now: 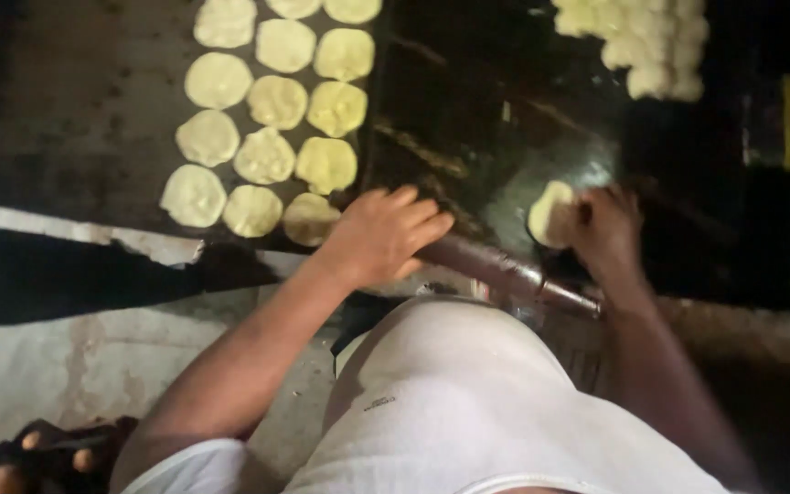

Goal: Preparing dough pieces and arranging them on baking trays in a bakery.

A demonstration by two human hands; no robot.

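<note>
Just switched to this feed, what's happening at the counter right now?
A person in a white top stands at a dark, oily work surface. Their left hand rests on a dark rolling pin, while the right hand holds a small flattened dough piece. Rows of rolled dough discs lie to the left, and a heap of dough balls sits at the far right.

A dim, rough bakery or flatbread kitchen: rows of flattened dough rounds [267, 119] lie on a dark, worn work surface [75, 119], with a heap of dough balls [642, 41] further back. A rolling pin [505, 270] rests at the greasy counter's edge above bare concrete.
</note>
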